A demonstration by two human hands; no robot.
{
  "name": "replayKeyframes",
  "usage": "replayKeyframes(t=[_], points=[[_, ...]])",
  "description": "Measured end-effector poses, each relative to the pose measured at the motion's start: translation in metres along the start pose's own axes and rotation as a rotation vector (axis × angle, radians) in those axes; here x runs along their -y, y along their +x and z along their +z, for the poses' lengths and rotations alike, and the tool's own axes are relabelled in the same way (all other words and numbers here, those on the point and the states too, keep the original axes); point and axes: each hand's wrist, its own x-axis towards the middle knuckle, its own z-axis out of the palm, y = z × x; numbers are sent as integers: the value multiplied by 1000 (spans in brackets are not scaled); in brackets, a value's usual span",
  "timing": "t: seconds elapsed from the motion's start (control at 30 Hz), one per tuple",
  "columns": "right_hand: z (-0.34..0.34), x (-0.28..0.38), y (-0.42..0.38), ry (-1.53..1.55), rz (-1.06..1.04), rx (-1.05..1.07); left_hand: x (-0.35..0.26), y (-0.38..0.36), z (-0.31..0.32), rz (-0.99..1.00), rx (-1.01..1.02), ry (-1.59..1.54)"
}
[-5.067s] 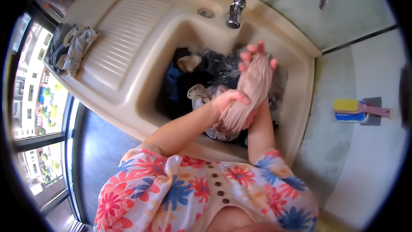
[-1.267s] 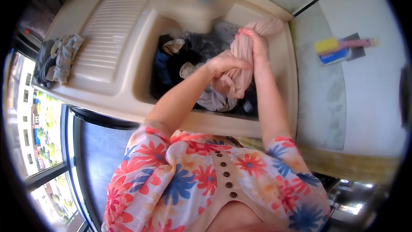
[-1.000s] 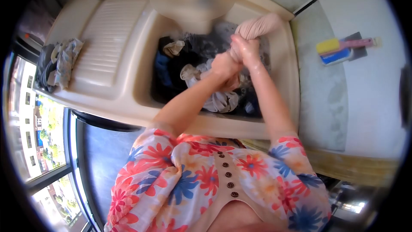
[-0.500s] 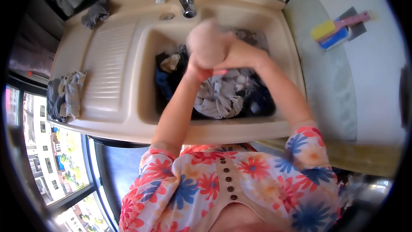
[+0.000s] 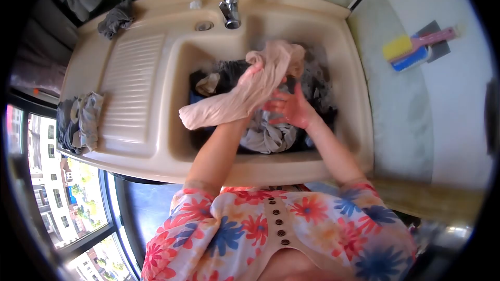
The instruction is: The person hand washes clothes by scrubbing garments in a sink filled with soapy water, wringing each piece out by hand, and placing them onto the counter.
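A long wet beige-pink sock point(image 5: 234, 101) hangs over my left hand point(image 5: 251, 73), which grips it near the middle above the sink basin. Its narrow end droops to the left, and its bunched end reaches back towards the tap. Cloth hides most of that hand. My right hand point(image 5: 292, 108) is just right of the sock, palm turned up and fingers spread, holding nothing. Below both hands lie a crumpled light grey garment point(image 5: 268, 135) and dark clothes point(image 5: 225, 75) in the basin, with suds at the right.
The chrome tap point(image 5: 230, 13) rises behind the cream sink point(image 5: 354, 88). On the ribbed drainboard point(image 5: 130, 88) side are a dark cloth point(image 5: 115, 19) and small garments point(image 5: 80, 122). Brushes point(image 5: 411, 49) lie on the ledge at the right.
The bundled sock has been unfolded and now hangs out long to the left. My right hand has come off it and moved lower, opening its fingers.
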Motion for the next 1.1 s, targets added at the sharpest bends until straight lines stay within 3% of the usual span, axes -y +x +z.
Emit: replayKeyframes(t=[0.1,0.17,0.23,0.3,0.37,0.43,0.47,0.53,0.57,0.6,0.63,0.7,0.73,0.77,0.8,0.83,0.9,0.93,1.03,1.07,1.1], points=[[15,18,25,335,-357,75,23,0,15,-94,13,-133],[-5,42,27,95,-456,164,39,5,4,-135,46,-38],[-5,58,38,135,-495,59,51,12,3,-207,132,-42],[-14,80,56,-762,-736,-4,49,10,-6,-230,175,3],[-2,71,59,-984,-602,-525,51,7,-28,-147,121,183],[-50,47,99,-1517,-668,-1067,47,9,-63,60,-20,517],[-41,52,98,-1507,-651,-1063,42,11,-70,50,-77,680],[-11,51,77,-1485,-579,-1060,32,5,-40,46,-185,683],[-8,48,73,-1468,-612,-1028,28,-1,-18,38,-240,682],[-6,48,71,-1452,-649,-999,28,-8,4,0,-153,341],[-3,48,69,-1436,-687,-968,29,-6,4,2,-203,271],[5,49,67,-1529,-583,-848,30,-3,8,9,-309,134],[4,47,68,-1557,-581,-755,35,-2,12,143,-316,178],[4,47,68,-1585,-578,-663,38,-1,13,139,-325,217],[16,58,60,-1649,-412,-595,40,-1,14,137,-334,255],[-24,65,76,-1582,-560,-313,42,-1,14,136,-343,294],[14,97,40,-1007,-284,11,46,-5,33,167,-212,288],[20,107,23,-745,-197,29,46,-6,40,173,-179,278],[-27,75,36,-89,-451,140,49,-7,48,34,-171,161],[-26,68,43,-215,-448,65,49,-7,47,-8,-127,140],[-26,65,49,-138,-423,153,50,-7,46,-50,-85,117]])
